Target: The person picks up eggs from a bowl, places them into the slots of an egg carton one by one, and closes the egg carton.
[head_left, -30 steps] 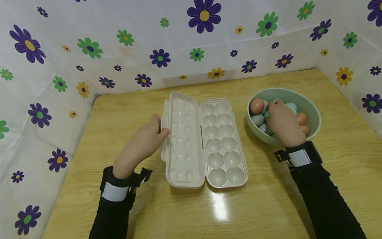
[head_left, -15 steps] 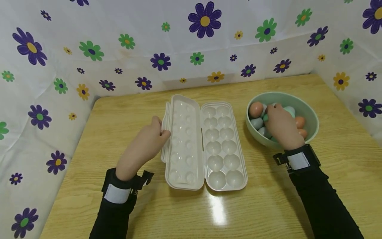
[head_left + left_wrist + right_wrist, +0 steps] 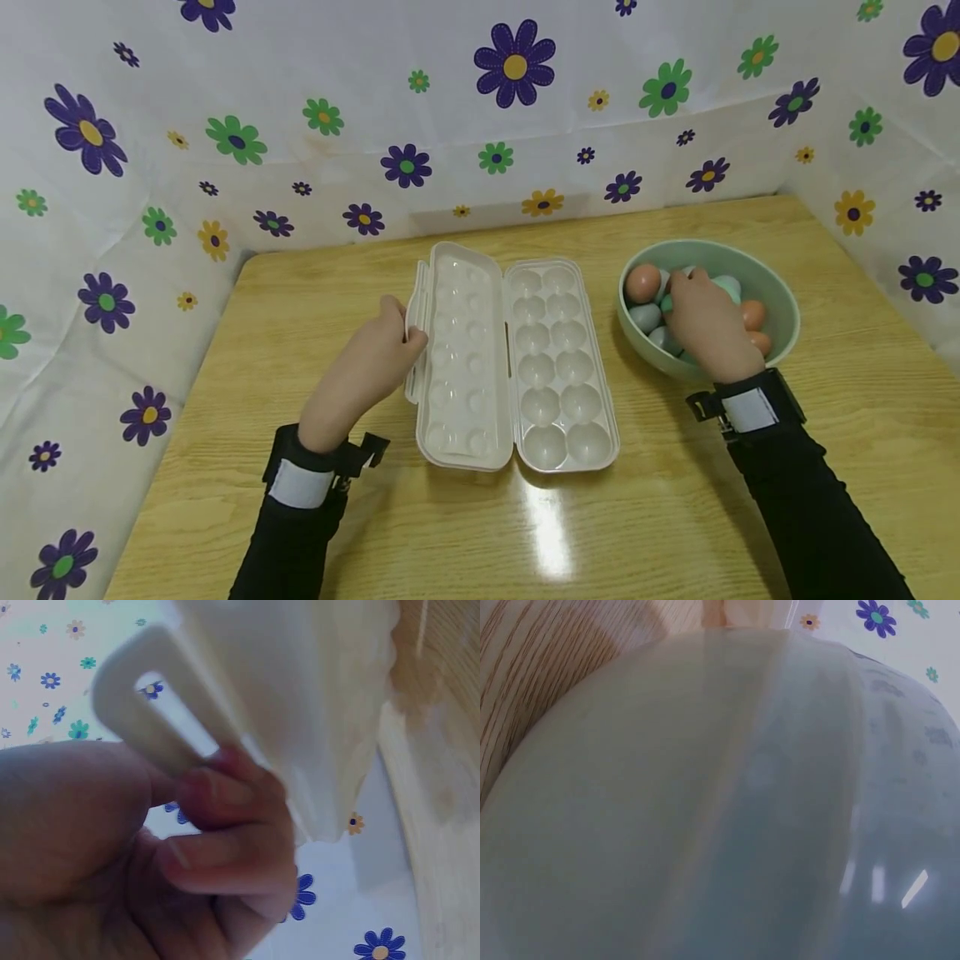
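Note:
A white plastic egg carton (image 3: 567,367) lies open on the table in the head view, its cups bare and its lid (image 3: 465,367) folded out to the left. My left hand (image 3: 367,367) pinches the lid's edge; the left wrist view shows finger and thumb on the slotted latch flap (image 3: 150,697). My right hand (image 3: 708,321) reaches down into a pale green bowl (image 3: 783,325) of eggs. Brown eggs (image 3: 642,283), grey-blue eggs (image 3: 646,317) and a green egg (image 3: 667,302) lie around it. Its fingertips are hidden, so I cannot see whether they grip an egg.
The wooden table (image 3: 322,275) carries the carton at centre and the bowl at right. A white cloth with printed flowers (image 3: 300,192) hangs along the back and both sides. In the right wrist view the bowl's outer wall (image 3: 667,787) fills most of the frame.
The head view has tilted slightly, so everything sits a little lower. Both hands stay nearly in place, the left on the carton lid and the right in the bowl.

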### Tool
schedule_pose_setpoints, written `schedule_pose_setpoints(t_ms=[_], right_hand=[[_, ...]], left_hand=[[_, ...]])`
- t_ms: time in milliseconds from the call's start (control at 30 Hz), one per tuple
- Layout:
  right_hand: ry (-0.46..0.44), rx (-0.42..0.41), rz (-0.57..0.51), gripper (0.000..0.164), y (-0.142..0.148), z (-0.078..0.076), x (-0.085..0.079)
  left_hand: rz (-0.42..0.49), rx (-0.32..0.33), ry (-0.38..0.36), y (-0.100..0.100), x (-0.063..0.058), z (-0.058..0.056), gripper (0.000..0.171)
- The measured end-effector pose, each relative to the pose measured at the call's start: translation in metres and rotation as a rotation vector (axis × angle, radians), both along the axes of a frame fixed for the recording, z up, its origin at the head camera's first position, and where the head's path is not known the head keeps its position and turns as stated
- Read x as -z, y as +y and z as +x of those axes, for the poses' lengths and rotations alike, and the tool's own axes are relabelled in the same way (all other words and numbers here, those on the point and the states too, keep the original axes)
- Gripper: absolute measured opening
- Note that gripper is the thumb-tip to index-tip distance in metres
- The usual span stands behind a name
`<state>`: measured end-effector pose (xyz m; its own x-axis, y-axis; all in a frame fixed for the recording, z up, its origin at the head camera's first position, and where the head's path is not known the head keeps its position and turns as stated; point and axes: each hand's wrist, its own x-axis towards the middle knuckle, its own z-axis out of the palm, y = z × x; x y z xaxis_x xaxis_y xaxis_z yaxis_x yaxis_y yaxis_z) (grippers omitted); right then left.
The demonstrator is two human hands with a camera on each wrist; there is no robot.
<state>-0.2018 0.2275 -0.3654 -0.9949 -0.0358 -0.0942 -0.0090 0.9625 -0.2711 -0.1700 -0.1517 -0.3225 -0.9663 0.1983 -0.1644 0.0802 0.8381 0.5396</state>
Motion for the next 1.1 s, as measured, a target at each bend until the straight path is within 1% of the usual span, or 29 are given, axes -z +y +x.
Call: schedule_pose_setpoints(t_ms=[200,300,400,600,733,933,1100], right_hand=[[0.001,-0.008,0.011,0.033,0.001,0.0,0.002],[0.014,-0.014,0.015,0.032,0.001,0.0,0.003],[0.024,-0.02,0.017,0.031,0.001,0.001,0.002],[0.014,-0.02,-0.007,0.032,0.002,0.002,0.0],[0.016,-0.03,0.002,0.032,0.004,0.002,-0.002],[0.012,-0.083,0.024,0.028,0.004,0.001,-0.003],[0.045,-0.141,0.051,0.028,0.008,0.003,0.0]], left_hand=[[0.027,-0.022,0.018,-0.001,0.009,-0.006,0.034],[0.03,-0.027,0.019,-0.002,0.012,-0.008,0.035],[0.031,-0.03,0.024,-0.002,0.012,-0.009,0.034],[0.036,-0.034,0.031,-0.002,0.01,-0.009,0.034],[0.046,-0.029,0.042,-0.002,0.01,-0.009,0.032],[0.047,-0.03,0.049,-0.004,0.011,-0.007,0.03],[0.044,-0.023,0.051,-0.003,0.011,-0.008,0.033]])
